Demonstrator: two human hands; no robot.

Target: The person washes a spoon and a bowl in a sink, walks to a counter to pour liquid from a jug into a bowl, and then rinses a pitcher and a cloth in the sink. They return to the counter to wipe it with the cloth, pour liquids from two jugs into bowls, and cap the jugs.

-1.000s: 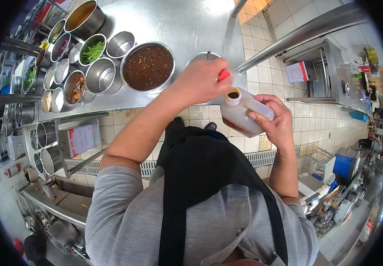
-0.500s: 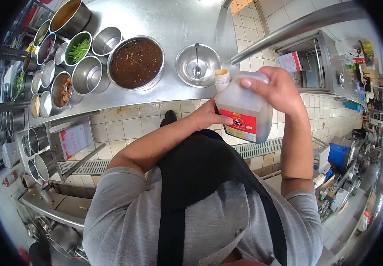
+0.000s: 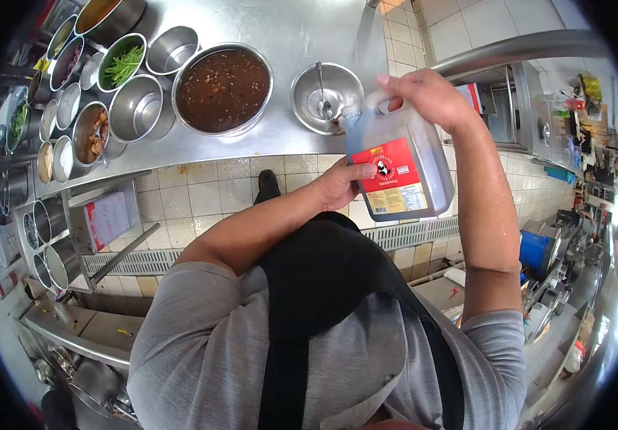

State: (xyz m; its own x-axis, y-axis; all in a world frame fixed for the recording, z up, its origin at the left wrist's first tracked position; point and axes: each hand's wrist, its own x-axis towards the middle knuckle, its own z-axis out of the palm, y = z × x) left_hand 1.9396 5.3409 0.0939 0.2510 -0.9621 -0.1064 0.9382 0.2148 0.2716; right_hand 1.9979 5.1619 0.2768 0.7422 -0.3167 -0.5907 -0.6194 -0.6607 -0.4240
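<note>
Hands [image 3: 429,97] closed on tilted jug [image 3: 398,165]

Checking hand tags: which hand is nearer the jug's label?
Left. The left hand has its thumb on the label; the right hand is farther off, at the top of the jug.

On worktop [image 3: 291,29], toward right end: bowl [image 3: 304,86], spoon [image 3: 321,86] inside. Right of and nearer than bowl: jug [image 3: 423,161], mouth [image 3: 352,116] at bowl's near right rim. Left of bowl, set apart: basin [image 3: 248,123] with sauce [image 3: 223,86] in it. Left again: pot [image 3: 124,107]; second pot [image 3: 173,51] just behind. Farther left, clustered: small tins [image 3: 85,107]. Far left corner: big pot [image 3: 126,21]. Below near edge: floor [image 3: 180,193], crossed by drain grate [image 3: 133,264].
</note>
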